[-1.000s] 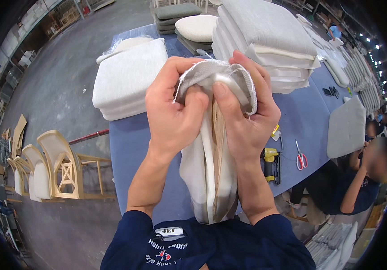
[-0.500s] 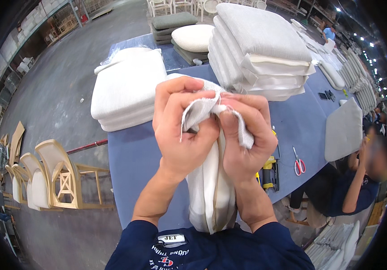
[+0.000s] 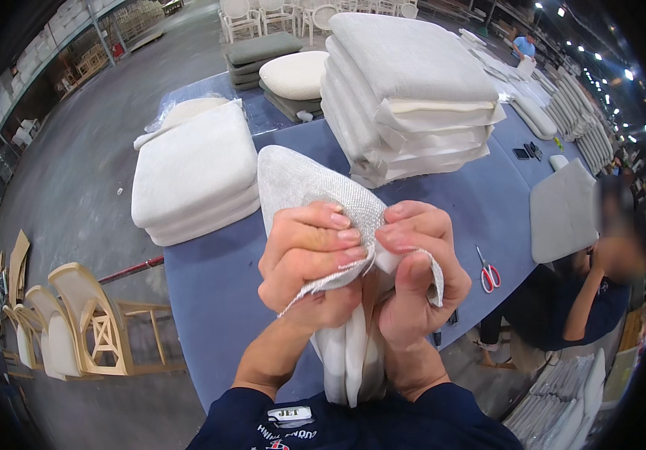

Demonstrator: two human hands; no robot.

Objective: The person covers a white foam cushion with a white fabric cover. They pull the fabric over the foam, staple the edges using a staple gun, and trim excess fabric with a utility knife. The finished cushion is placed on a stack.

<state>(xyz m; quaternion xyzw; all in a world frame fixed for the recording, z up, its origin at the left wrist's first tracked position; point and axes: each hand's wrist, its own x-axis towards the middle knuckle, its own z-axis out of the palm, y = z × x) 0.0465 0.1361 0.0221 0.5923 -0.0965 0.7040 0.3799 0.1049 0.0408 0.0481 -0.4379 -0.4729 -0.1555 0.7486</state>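
A light grey fabric seat cushion (image 3: 300,176) stands on edge in front of me, over the blue-covered table (image 3: 210,315). My left hand (image 3: 312,262) is closed on the cut fabric edge at its left side, fingers curled over the cloth. My right hand (image 3: 420,274) pinches the fabric edge on the other side, thumb bent against it. Between the two hands a bit of white padding shows, with frayed threads along the cloth. Below them the cushion's open side, with pale layers inside, runs down toward my chest. Its lower end is partly hidden by my wrists.
White cushions (image 3: 195,165) are stacked at the left, a taller grey stack (image 3: 413,67) at the back right. Red-handled scissors (image 3: 489,276) lie to the right. A co-worker (image 3: 585,300) sits at the right edge beside a grey cushion (image 3: 563,214). Wooden chairs (image 3: 90,322) stand left.
Both hands have come lower and nearer, and the cushion's rounded corner now shows above them. The fabric edges sit closer together. The whole view has shifted slightly.
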